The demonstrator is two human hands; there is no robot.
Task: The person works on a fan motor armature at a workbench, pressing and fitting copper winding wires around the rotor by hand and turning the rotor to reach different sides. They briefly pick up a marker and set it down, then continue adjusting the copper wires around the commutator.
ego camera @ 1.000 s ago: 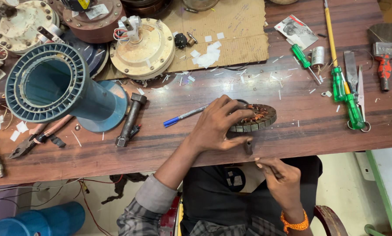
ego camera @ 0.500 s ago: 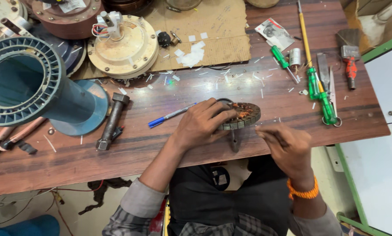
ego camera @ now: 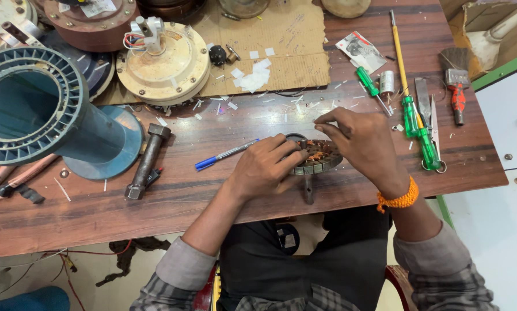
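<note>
Your left hand (ego camera: 264,167) grips the round stator (ego camera: 319,156) at the table (ego camera: 212,196) edge, your right hand (ego camera: 365,144) pinches something small over its copper windings, so winding work seems unfinished.

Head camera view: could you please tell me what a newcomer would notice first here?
Both hands meet at a round copper-wound stator near the table's front edge: the left hand steadies it, the right hand pinches above it. At far left lies a big blue finned housing, with green screwdrivers to the right.
</note>
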